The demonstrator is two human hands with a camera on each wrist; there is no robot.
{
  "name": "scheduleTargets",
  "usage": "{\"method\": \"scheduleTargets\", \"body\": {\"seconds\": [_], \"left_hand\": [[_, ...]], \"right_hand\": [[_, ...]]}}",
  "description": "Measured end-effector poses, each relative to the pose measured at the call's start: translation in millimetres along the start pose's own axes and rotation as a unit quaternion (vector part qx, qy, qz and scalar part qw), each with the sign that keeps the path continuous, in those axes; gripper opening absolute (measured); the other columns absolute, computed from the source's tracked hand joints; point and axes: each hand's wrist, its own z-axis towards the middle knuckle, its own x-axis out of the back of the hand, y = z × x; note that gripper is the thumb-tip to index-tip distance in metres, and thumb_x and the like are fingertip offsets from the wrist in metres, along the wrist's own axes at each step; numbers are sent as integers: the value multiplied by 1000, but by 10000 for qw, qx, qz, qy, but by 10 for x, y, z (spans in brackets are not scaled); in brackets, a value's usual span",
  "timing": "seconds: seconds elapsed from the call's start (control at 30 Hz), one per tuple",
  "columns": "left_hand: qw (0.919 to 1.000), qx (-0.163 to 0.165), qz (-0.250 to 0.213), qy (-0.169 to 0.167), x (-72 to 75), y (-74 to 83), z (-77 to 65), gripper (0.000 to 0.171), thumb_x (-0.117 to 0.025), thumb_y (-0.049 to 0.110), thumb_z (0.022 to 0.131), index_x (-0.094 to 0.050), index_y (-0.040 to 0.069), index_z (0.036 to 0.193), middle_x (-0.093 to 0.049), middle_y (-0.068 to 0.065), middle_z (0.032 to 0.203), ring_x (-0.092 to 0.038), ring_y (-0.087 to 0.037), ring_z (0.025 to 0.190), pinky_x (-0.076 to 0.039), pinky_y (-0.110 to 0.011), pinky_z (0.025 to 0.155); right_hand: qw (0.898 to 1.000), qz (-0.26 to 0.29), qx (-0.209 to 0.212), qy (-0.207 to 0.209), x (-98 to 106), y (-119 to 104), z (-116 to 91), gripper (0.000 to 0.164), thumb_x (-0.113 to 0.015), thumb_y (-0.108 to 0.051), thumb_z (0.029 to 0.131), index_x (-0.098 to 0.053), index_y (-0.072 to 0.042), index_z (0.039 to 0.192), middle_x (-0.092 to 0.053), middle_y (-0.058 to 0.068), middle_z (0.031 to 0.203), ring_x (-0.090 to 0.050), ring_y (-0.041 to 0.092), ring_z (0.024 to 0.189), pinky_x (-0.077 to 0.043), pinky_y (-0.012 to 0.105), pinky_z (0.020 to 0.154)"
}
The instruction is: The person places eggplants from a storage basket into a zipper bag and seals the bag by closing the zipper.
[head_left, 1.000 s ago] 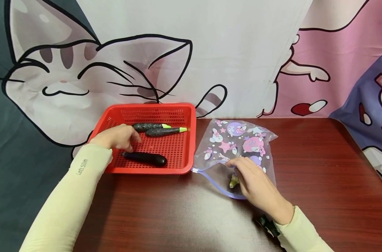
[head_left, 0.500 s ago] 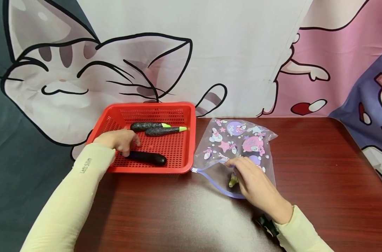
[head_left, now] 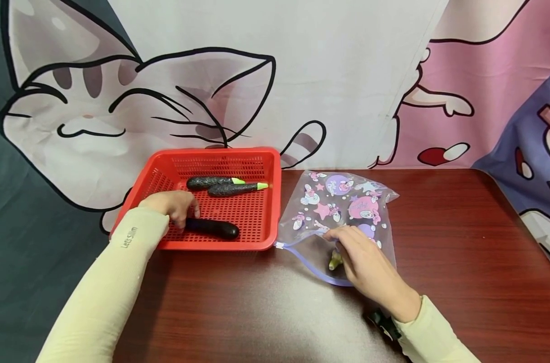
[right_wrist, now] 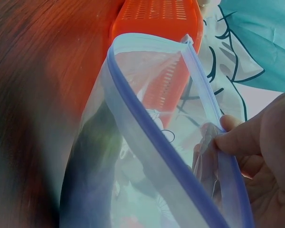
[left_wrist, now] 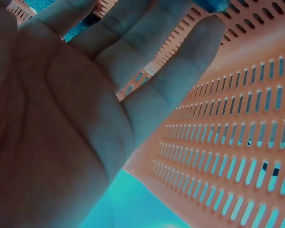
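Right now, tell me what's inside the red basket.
Two rough, green-tipped dark vegetables and one smooth dark eggplant. The left hand covers part of the eggplant's left end and some basket floor.

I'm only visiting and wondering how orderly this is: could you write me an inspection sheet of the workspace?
Surface: glossy reddish-brown table.
Job's things: red basket holding a smooth dark eggplant and two rough dark vegetables with green ends; clear printed bag, mouth open, a green-stemmed item inside.
Clutter: nothing seen.
Grips: left grip at the eggplant's left-hand end, whether holding it unclear; right grip pinches the bag's mouth edge.
Cables: nothing seen.
Surroundings: cartoon-printed backdrop; pale sleeves.
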Motion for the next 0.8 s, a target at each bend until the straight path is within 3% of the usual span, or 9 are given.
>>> {"method": "scheduleTargets", "body": {"seconds": [0.23, 0.5, 0.8], "left_hand": [[9996, 206, -145, -99, -2, 14, -18, 44, -75, -10, 68, -69, 10, 107, -59, -13, 106, -51, -24, 88, -45, -33, 70], [9998, 174, -48, 38, -8, 8, -15, 33, -76, -8, 70, -71, 13, 96, -60, -7, 89, -55, -23, 82, -48, -36, 70], [9994, 345, 15, -25, -12, 26, -28, 34, -88, 0, 68, -71, 13, 96, -64, -5, 91, -60, -24, 88, -53, -45, 80]], "right_hand": [[10000, 52, -40, -19, -2, 0, 3, 25, -57, 9, 90, -63, -4, 111, -66, 3, 107, -60, 16, 97, -45, 28, 87], [10000, 52, -15, 9, -3, 7, -7, 26, -55, 8, 91, -63, -4, 112, -66, 3, 107, -59, 16, 98, -44, 26, 87], [10000, 50, 18, 22, 1, 13, 2, 25, -55, 9, 90, -63, -4, 111, -65, 2, 107, -59, 16, 97, -44, 27, 87]]}}
